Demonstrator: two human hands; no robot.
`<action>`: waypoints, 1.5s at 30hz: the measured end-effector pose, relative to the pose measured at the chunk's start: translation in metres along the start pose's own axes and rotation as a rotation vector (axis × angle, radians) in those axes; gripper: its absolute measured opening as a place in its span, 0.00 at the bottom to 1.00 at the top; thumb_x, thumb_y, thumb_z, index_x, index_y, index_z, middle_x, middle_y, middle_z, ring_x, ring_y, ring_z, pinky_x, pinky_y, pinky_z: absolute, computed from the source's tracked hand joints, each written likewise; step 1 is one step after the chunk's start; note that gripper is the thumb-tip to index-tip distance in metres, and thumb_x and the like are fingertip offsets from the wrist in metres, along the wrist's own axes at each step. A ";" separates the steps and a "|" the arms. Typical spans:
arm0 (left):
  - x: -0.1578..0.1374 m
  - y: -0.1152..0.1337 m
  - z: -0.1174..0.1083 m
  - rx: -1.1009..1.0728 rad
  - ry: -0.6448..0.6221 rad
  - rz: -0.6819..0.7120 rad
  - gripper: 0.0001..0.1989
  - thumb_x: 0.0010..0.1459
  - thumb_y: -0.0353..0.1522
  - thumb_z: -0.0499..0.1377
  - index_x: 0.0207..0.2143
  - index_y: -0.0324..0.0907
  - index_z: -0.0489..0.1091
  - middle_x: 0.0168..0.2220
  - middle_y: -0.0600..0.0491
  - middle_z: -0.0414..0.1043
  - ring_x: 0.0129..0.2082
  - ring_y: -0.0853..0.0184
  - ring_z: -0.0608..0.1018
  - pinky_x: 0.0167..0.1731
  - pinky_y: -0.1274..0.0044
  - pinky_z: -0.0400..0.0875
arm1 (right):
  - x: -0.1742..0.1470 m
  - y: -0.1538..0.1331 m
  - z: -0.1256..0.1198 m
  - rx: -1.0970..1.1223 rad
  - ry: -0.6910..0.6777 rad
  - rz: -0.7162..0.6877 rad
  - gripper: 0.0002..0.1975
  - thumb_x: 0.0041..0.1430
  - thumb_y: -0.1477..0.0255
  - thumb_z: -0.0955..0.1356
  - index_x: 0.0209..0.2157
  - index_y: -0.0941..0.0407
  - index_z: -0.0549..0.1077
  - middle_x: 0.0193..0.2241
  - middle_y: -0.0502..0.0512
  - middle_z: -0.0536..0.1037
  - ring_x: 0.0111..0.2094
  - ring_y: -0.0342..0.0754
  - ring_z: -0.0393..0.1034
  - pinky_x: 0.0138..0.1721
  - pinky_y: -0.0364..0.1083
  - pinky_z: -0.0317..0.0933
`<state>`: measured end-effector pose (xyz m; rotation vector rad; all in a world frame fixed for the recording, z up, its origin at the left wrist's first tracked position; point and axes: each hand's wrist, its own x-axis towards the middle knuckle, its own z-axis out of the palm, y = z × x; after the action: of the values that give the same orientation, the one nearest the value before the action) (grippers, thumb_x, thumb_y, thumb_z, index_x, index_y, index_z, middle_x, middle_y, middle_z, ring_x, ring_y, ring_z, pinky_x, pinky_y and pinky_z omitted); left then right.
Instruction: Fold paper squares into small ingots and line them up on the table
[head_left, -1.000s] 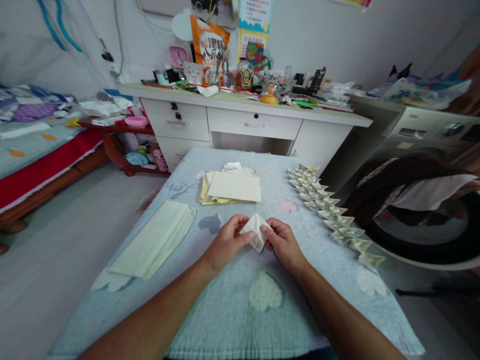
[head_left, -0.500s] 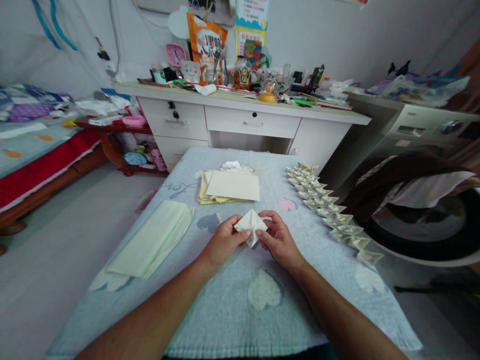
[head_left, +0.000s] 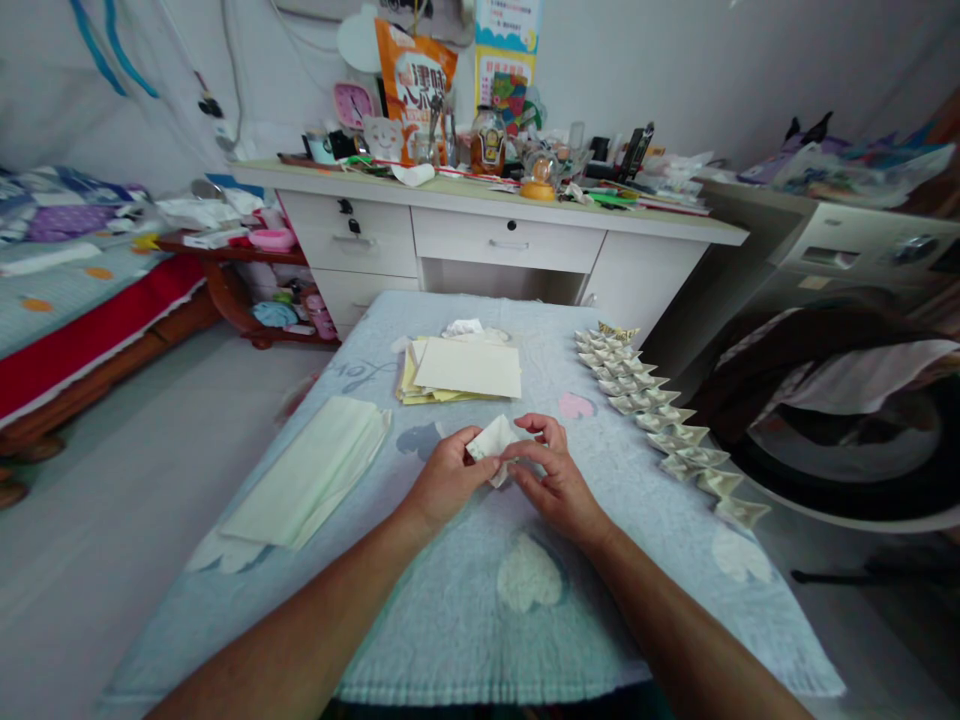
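Note:
A small piece of folded white paper (head_left: pixel 493 437) is held above the cloth-covered table. My left hand (head_left: pixel 448 472) grips its left side, with the thumb across the front. At its lower right edge, my right hand (head_left: pixel 553 475) has the thumb and index finger closed on the paper, while the other fingers are curled and raised. Along the table's right side runs a row of several folded paper boats (head_left: pixel 651 402). Beyond my hands lies a stack of cream and yellow paper sheets (head_left: pixel 472 368). Pale green paper sheets (head_left: pixel 304 475) lie to the left.
The table wears a light blue cloth (head_left: pixel 442 620) with heart patterns. Behind it stands a white desk (head_left: pixel 510 238) crowded with jars, a pink clock (head_left: pixel 352 105) and an orange bag (head_left: pixel 414 85). A washing machine (head_left: pixel 862 240) is on the right, a bed (head_left: pixel 97 290) on the left.
The paper was spread as a diamond between both hands; now it is tilted and looks narrower. My right fingers have shifted over its right edge, and the left hand keeps its hold.

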<state>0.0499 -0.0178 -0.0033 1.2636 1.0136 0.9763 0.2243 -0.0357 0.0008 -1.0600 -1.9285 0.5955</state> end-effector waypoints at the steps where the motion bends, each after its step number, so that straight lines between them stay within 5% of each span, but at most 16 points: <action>1: 0.000 -0.001 0.000 0.009 0.003 0.007 0.13 0.50 0.32 0.62 0.38 0.37 0.70 0.28 0.56 0.70 0.26 0.72 0.70 0.26 0.81 0.63 | 0.000 0.000 0.000 -0.004 -0.001 -0.004 0.09 0.57 0.78 0.66 0.38 0.52 0.73 0.50 0.56 0.61 0.54 0.53 0.55 0.54 0.55 0.52; 10: 0.001 0.001 0.004 -0.126 -0.025 0.015 0.12 0.52 0.32 0.61 0.39 0.38 0.67 0.28 0.57 0.69 0.26 0.73 0.68 0.29 0.81 0.62 | 0.001 0.000 0.001 0.010 0.025 -0.023 0.08 0.55 0.80 0.65 0.34 0.53 0.71 0.47 0.55 0.62 0.50 0.51 0.58 0.51 0.53 0.56; 18: 0.000 -0.005 0.003 -0.152 -0.080 0.003 0.21 0.47 0.31 0.65 0.45 0.40 0.65 0.33 0.56 0.71 0.30 0.71 0.72 0.30 0.80 0.65 | 0.001 -0.002 0.000 0.045 0.034 -0.036 0.09 0.55 0.81 0.64 0.34 0.54 0.70 0.44 0.55 0.63 0.48 0.50 0.60 0.50 0.52 0.57; 34: 0.001 -0.001 0.002 -0.073 0.047 0.046 0.22 0.45 0.26 0.62 0.45 0.40 0.65 0.34 0.55 0.72 0.32 0.69 0.73 0.32 0.79 0.66 | -0.002 0.001 0.000 -0.065 0.000 -0.090 0.11 0.54 0.81 0.65 0.34 0.52 0.74 0.46 0.55 0.63 0.49 0.51 0.58 0.50 0.52 0.56; 45: 0.003 -0.005 0.004 -0.152 0.033 0.005 0.30 0.45 0.32 0.67 0.50 0.41 0.61 0.39 0.52 0.72 0.35 0.68 0.75 0.34 0.78 0.68 | 0.000 -0.002 0.002 -0.100 0.010 -0.122 0.14 0.53 0.84 0.65 0.35 0.51 0.73 0.46 0.54 0.63 0.49 0.51 0.57 0.50 0.52 0.57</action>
<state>0.0543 -0.0163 -0.0082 1.1280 0.9434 1.0603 0.2217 -0.0369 0.0005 -0.9965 -2.0150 0.4286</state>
